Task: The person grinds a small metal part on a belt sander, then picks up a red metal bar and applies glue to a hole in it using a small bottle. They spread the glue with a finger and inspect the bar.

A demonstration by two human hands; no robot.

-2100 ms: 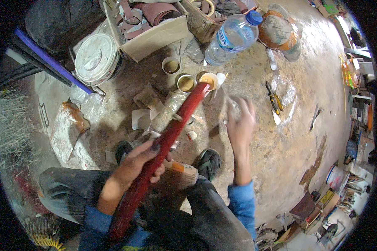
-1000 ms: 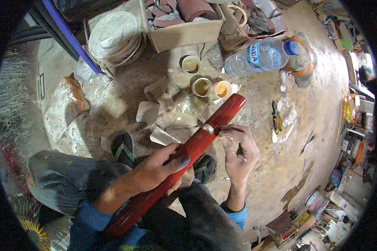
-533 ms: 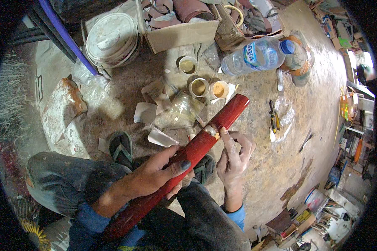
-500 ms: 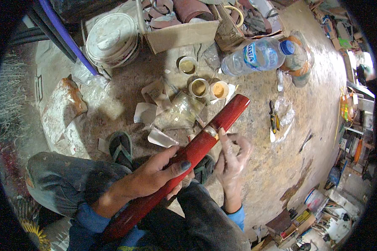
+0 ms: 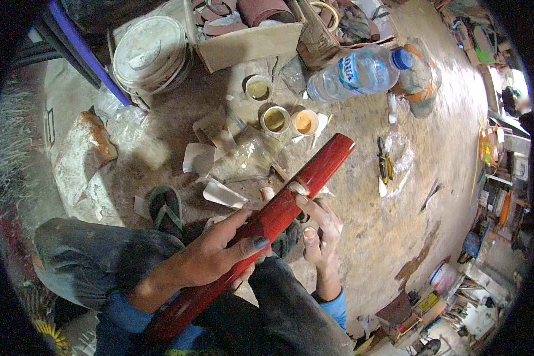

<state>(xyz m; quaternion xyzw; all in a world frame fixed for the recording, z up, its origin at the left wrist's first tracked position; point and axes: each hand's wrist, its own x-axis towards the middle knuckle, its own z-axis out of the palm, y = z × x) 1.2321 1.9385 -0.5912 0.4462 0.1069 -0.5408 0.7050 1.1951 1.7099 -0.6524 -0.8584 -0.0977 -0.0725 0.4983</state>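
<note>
A long glossy red tube [image 5: 326, 159] lies slantwise across my lap, its far end up to the right. My left hand [image 5: 204, 255] is closed around the tube's middle, thumb on top, with a dark patch on the thumb. Near the upper part of the tube is a pale whitish filled patch [image 5: 298, 188]. My right hand [image 5: 325, 234], smeared with pale dust, holds nothing; its index fingertip touches the tube at the patch's edge. The thumb stands apart and the other fingers are bent. My left hand's fingers under the tube are partly hidden.
Ahead on the floor stand several small cups [image 5: 275, 119] of paste, a water bottle [image 5: 356, 74] lying down and cardboard boxes [image 5: 249, 46] of sandpaper. A white bucket [image 5: 150, 53] is at the far left. Pliers [image 5: 385, 160] lie to the right, paper scraps [image 5: 224, 194] nearer.
My right hand has shifted slightly down and left; its index fingertip has slid from the patch's right side to its lower edge, and the thumb now shows apart. My left hand keeps its grip.
</note>
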